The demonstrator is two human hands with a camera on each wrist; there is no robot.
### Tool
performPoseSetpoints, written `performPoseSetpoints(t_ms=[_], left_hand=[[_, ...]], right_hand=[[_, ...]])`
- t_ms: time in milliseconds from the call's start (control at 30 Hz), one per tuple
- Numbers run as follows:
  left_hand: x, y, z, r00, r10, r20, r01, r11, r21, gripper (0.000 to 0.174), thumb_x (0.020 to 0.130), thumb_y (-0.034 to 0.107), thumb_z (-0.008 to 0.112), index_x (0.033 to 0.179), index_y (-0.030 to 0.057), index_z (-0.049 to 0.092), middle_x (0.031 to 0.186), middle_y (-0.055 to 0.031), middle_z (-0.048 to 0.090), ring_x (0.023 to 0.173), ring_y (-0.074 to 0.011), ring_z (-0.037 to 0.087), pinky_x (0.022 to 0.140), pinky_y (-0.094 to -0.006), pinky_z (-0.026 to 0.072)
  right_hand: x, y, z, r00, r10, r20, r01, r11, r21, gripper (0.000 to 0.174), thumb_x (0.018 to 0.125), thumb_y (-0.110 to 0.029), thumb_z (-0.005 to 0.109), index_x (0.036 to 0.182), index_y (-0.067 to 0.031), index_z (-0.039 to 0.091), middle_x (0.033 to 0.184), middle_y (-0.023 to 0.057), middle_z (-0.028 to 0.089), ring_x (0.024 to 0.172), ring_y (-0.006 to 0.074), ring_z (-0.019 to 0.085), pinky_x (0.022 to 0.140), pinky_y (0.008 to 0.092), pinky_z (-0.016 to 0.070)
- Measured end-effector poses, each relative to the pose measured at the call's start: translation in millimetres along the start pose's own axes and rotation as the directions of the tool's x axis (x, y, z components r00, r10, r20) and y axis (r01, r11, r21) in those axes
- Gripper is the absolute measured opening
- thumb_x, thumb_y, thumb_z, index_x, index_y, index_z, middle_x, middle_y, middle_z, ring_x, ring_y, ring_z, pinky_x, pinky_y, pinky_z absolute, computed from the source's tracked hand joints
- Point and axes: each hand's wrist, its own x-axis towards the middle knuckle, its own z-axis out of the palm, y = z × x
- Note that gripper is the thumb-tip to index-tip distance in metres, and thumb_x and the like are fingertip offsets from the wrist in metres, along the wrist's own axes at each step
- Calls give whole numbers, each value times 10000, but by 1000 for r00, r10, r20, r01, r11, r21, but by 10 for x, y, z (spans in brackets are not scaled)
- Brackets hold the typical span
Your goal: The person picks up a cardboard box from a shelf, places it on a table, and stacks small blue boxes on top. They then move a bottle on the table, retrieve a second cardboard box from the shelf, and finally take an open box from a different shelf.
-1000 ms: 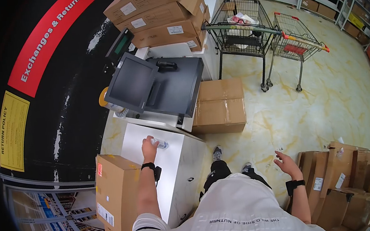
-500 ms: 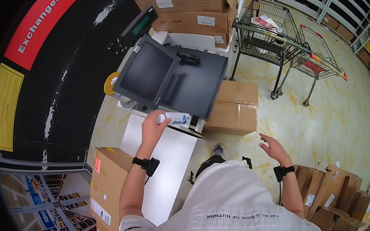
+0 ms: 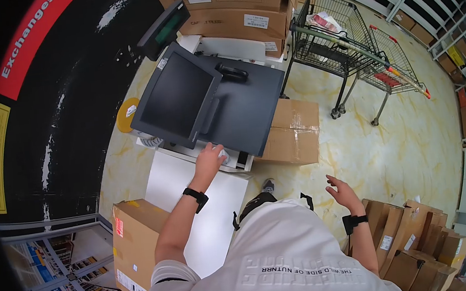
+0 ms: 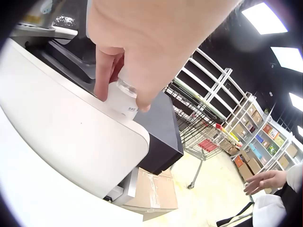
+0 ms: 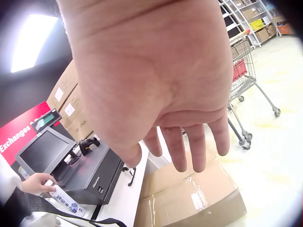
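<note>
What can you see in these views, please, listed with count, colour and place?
tube: one, white with blue print, at the till's front edge
touchscreen: one, black, on the till
till: one, black, on the white counter
handheld scanner: one, black, on the till's far side
tape roll: one, yellow, left of the touchscreen
cardboard boxes: many, brown, behind the till, on the floor, beside the counter
shopping carts: two, grey wire, on the floor right of the till
sign: one, red, on the black wall
left grip: one hand, bare, holding the tube
right grip: one hand, bare, fingers spread, above the floor
</note>
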Motion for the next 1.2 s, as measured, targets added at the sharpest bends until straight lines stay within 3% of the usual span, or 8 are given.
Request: performPoseSetpoints(t_ms=[367,433,533,767,900,967,1100,1200], left_hand=[[-11,84,58,998,-32,49,36,996,-77,586,840,307,762,1352,125,545,1247,-151,567,1174,-352,558,920,-444,520],[-2,295,-37,976,88,-198,-46,977,209,681,838,349,764,1429,159,483,1387,-180,469,1307,-384,453,1068,-515,418],[-33,458,70,878,285,-386,-199,948,248,689,834,360,768,1429,190,464,1470,-198,372,1379,-405,360,1140,-575,310],[-78,1517,969,772,606,-190,-605,793,74,633,836,268,751,1401,195,476,1394,-172,438,1316,-378,429,1116,-561,346],[-180,2365,1786,932,230,279,-143,943,-302,572,866,245,692,1399,136,516,1355,-218,499,1198,-396,555,969,-473,491],[-119,2482,2426,827,101,554,97,944,-317,512,895,259,653,1375,115,550,1256,-207,602,1128,-379,613,911,-449,525],[377,3285,2974,812,267,519,-137,952,-275,458,907,254,653,1331,92,589,1154,-171,665,1051,-334,649,914,-409,527],[918,4248,2952,862,295,413,-14,827,-562,439,906,191,680,1316,67,585,1172,-158,645,1053,-298,641,894,-393,534]], right_hand=[[-662,439,-72,975,211,-74,-207,977,50,516,976,-202,641,1444,-37,497,1250,216,669,1170,313,645,985,391,504],[-763,571,-134,969,229,-93,-220,971,97,515,956,-201,656,1422,-31,518,1275,246,648,1187,345,634,984,405,504],[-918,826,-277,950,287,-121,-272,954,126,518,956,-199,660,1428,-42,515,1259,246,656,1169,349,645,973,406,511],[-1135,1810,-854,926,315,-209,-279,942,187,529,959,-230,657,1433,-47,511,1232,253,666,1134,359,659,949,409,524],[-1258,2324,-1378,919,298,-260,-265,952,156,523,962,-239,650,1426,-38,515,1234,243,668,1126,360,660,938,413,529],[-1316,2599,-1656,911,266,-316,-233,962,139,519,962,-235,649,1423,-36,517,1234,240,669,1124,360,659,934,414,531],[-1559,2848,-2256,849,325,-417,-178,918,353,485,983,-172,625,1430,-24,506,1240,185,679,1114,262,659,953,359,517],[-1714,3041,-2634,783,371,-500,-121,878,463,449,996,-143,605,1419,-22,518,1236,156,683,1102,219,651,951,335,512]])
